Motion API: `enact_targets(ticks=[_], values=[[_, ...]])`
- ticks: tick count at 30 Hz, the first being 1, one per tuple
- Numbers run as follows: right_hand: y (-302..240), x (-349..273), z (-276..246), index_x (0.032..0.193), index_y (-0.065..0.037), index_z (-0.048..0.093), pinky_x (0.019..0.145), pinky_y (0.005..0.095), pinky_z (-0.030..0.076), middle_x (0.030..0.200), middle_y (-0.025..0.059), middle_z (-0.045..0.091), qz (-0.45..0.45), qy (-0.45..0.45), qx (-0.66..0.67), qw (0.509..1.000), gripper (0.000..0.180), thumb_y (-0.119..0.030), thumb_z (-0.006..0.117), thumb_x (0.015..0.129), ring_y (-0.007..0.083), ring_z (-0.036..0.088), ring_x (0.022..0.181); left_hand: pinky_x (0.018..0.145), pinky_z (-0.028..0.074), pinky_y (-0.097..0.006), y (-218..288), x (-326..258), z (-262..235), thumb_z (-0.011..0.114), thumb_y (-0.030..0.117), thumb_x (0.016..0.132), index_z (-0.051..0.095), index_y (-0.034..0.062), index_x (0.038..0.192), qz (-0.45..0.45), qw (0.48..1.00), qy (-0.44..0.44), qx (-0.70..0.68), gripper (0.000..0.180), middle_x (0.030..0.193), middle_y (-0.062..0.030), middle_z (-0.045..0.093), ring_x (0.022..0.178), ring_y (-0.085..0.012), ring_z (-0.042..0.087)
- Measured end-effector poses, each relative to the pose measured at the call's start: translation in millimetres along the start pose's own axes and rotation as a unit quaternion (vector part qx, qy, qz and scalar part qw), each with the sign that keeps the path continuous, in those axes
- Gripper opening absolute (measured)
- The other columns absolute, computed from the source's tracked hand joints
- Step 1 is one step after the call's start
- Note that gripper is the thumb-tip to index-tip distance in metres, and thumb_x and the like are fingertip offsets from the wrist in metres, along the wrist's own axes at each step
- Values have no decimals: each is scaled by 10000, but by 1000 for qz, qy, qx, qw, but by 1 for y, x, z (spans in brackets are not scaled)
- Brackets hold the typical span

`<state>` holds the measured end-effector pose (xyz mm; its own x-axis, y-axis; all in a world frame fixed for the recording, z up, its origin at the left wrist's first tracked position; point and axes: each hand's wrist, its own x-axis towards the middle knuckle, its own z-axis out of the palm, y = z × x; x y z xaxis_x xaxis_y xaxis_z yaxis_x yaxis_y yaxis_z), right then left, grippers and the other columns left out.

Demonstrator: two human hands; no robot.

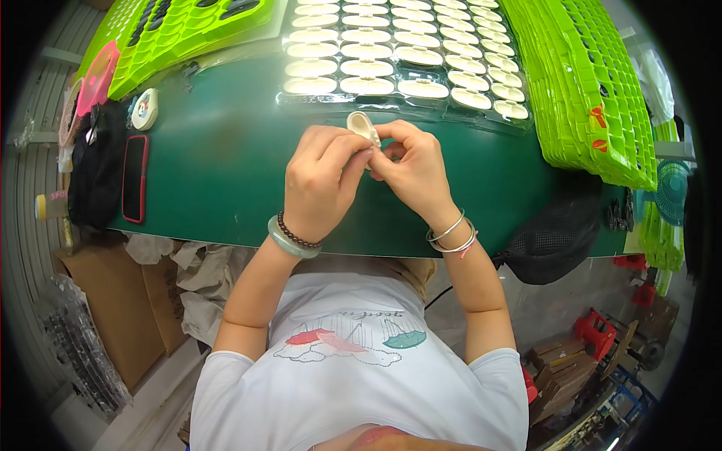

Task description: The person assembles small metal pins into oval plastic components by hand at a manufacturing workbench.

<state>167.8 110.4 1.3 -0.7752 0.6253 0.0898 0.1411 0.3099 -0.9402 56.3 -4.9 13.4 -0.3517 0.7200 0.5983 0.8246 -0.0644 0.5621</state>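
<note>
Above the green tabletop [226, 173], both my hands meet on a small cream oval case half [361, 126], its hollow side showing. My left hand [318, 179] pinches its near left side with thumb and fingers. From the other side, the fingertips of my right hand [418, 171] close on its right edge, where small hinge-like bumps show. The fingertips partly hide the lower end of the piece. Just beyond my hands lies a clear plastic tray [519, 123] with rows of similar cream oval pieces [367, 86].
Bright green trays [587, 98] are stacked at the right. Another green tray [180, 56] with dark pieces stands at the far left. A red-edged phone [134, 179], a small white case [145, 110] and a pink fan-like item [98, 79] lie leftward. A black mesh bag [553, 237] overhangs the right front edge.
</note>
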Motion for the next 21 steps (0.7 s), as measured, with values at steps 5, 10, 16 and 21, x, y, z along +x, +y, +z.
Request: enact_targets(ticks=[5, 10, 16, 21], values=[[-5, 1, -9, 1105, 46, 667, 636, 228, 556, 948, 98, 719, 123, -97, 285, 946, 276, -84, 705, 864, 130, 707, 770, 667, 521, -307, -6, -1, 0, 704, -40, 807, 668, 8, 933, -36, 999, -1, -21, 139, 914, -107, 674, 827, -236, 622], [-10, 3, -11, 1159, 45, 637, 638, 247, 570, 975, 112, 712, 159, -118, 324, 925, 326, -95, 715, 876, 154, 707, 778, 647, 492, -340, -5, 1, -3, 703, 25, 828, 658, 37, 889, -73, 995, 23, -69, 76, 869, -85, 661, 782, -258, 603], [-8, 3, -11, 1180, 37, 627, 639, 258, 576, 1000, 117, 706, 174, -125, 336, 917, 347, -89, 722, 871, 169, 708, 787, 652, 495, -342, -8, 2, -6, 701, 16, 823, 658, 37, 890, -64, 996, 12, -53, 82, 867, -86, 659, 787, -260, 604], [-9, 3, -9, 1182, 37, 624, 636, 261, 577, 998, 115, 706, 170, -119, 330, 921, 351, -89, 723, 870, 169, 708, 786, 650, 494, -341, -8, 3, -6, 698, 16, 823, 655, 36, 892, -74, 996, 7, -54, 84, 859, -85, 655, 784, -261, 599]])
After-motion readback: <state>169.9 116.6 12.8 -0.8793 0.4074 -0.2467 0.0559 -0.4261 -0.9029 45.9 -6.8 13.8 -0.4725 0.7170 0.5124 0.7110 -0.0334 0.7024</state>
